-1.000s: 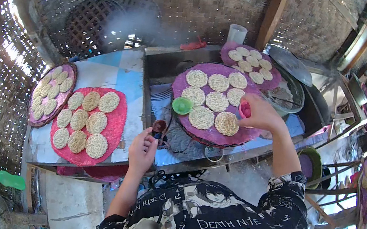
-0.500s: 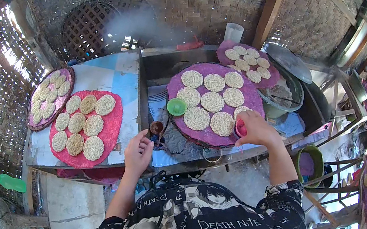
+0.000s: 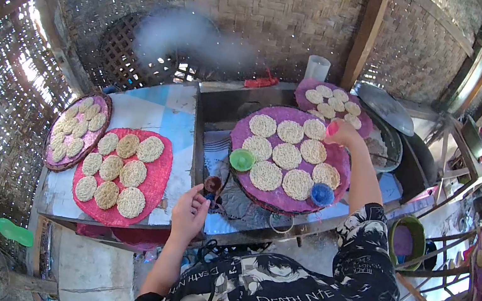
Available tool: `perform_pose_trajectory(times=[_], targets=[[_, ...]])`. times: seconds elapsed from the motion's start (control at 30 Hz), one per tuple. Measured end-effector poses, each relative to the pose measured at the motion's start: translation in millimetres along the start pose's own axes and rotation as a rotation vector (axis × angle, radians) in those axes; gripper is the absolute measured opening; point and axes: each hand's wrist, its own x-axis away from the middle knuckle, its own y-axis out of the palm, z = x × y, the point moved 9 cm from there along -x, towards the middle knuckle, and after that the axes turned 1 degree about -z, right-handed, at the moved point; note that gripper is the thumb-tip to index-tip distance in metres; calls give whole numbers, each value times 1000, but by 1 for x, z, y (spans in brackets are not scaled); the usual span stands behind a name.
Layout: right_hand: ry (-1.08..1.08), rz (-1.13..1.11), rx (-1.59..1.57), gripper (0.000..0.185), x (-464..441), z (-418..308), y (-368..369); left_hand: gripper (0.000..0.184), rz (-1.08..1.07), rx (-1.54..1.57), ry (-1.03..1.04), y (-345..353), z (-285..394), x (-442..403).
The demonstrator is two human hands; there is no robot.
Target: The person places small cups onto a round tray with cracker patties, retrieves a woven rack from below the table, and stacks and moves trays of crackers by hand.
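Note:
My right hand (image 3: pixel 345 134) grips a small pink cup (image 3: pixel 332 128) at the upper right edge of a round tray covered in purple cloth (image 3: pixel 267 202). Flat round noodle-like cakes (image 3: pixel 286 156) lie in rows on that cloth. At the tray's lower right sits a blue cup (image 3: pixel 322 194), partly over a cake; a green cup (image 3: pixel 242 159) rests at its left edge. My left hand (image 3: pixel 189 213) is over the table's front edge, fingers loosely apart and holding nothing visible. Just above its fingertips is a small brown round piece (image 3: pixel 212 184) on a dark fitting.
Left of me, more cakes lie on a red cloth (image 3: pixel 160 178) and a round woven tray (image 3: pixel 107 122). Behind the main tray are another purple cloth with cakes (image 3: pixel 307 89), a white container (image 3: pixel 317 68) and a large basin (image 3: pixel 394 157). A green bucket (image 3: pixel 405 242) stands lower right.
My right hand has moved up and away from the tray's lower right to its upper right with the pink cup. The blue cup now shows there. My left hand has barely moved; the view has shifted slightly.

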Motion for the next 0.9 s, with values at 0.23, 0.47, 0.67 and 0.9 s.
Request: perform_pose_trajectory(times=[0.23,0.47,0.67,0.9], targets=[[92,-175,128,62,-17,18,13,38,-13,28,-8,-1,3,-2],[-22,-119,339,47,-11,0,11,38,-9,4,-13,-1,0,-2],[-19,223,266,41,-24,0,-23,39,-3,23,-11,0,-2,-2],[101,266,332,28,-81,26,7,38,0,-23,24,-1,3,-2]])
